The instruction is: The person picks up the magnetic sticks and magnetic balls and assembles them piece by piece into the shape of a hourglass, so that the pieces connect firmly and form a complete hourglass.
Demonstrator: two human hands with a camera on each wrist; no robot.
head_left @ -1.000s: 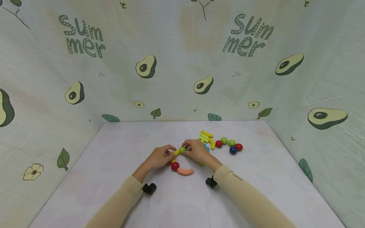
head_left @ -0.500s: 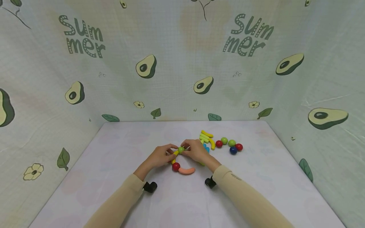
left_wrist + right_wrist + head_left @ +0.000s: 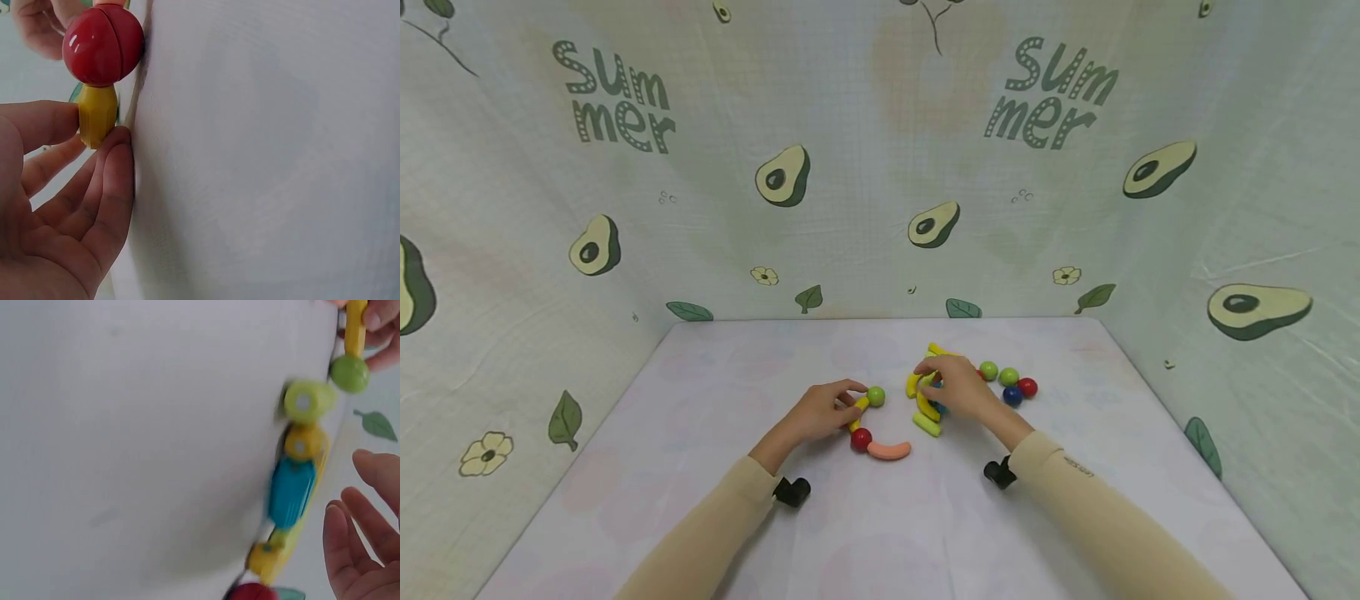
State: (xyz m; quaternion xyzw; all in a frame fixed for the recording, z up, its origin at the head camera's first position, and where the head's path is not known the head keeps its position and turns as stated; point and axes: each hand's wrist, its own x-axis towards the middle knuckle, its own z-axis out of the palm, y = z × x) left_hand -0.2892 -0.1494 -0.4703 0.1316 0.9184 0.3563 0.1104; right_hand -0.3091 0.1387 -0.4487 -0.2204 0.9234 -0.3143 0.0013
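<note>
My left hand point(image 3: 820, 410) pinches a yellow curved stick point(image 3: 98, 115) between thumb and fingers. A red ball point(image 3: 103, 45) sits at the stick's near end, with a salmon-pink curved stick point(image 3: 889, 451) joined to that ball. Touching the far end of the yellow stick is a green ball point(image 3: 876, 396). My right hand point(image 3: 966, 390) is over the group of sticks to the right. In the right wrist view its thumb and fingers point(image 3: 338, 540) stand apart with nothing between them. Below that hand in the head view lie yellow sticks point(image 3: 927, 407) and a lime-green stick point(image 3: 927, 425).
Right of the sticks lie two green balls point(image 3: 1009, 377), a dark blue ball point(image 3: 1012, 396) and red balls point(image 3: 1027, 387). A blue stick point(image 3: 291, 492) lies among the yellow ones. Patterned cloth point(image 3: 865, 100) hangs behind the white-covered table point(image 3: 760, 350).
My right hand has let go of the green ball and moved right, over the stick group. The green ball stays at the yellow stick's end. My left hand keeps its grip, nearly still.
</note>
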